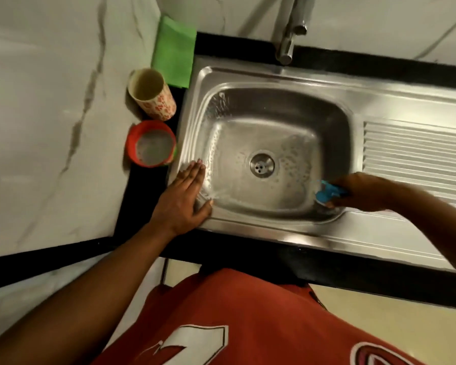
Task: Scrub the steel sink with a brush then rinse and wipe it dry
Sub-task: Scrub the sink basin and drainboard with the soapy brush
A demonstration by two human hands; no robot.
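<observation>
From the head camera, the steel sink (274, 75) filled the middle of the counter, its basin wet and speckled with droplets around the drain (262, 164) at the basin's centre. The left hand (184, 196) lay flat on the sink's left rim, fingers straight and together pointing away from the person, thumb spread toward the basin's near-left corner, the forearm running back down and left to the body. The right hand (363, 189) reached in from the right over the sink's near-right corner, fingers curled round a blue brush (327, 193), which sat against the basin wall at that corner; its bristles were too blurred to make out. Left of the sink stood a floral cup (153, 94), with a red container (152, 146) nearer the person, just beyond the left hand's fingertips. A folded green cloth (174, 52) lay at the sink's far-left corner. The faucet (287, 35) rose behind the sink's far rim. The ribbed drainboard (416, 151) extended from the basin's right side.
</observation>
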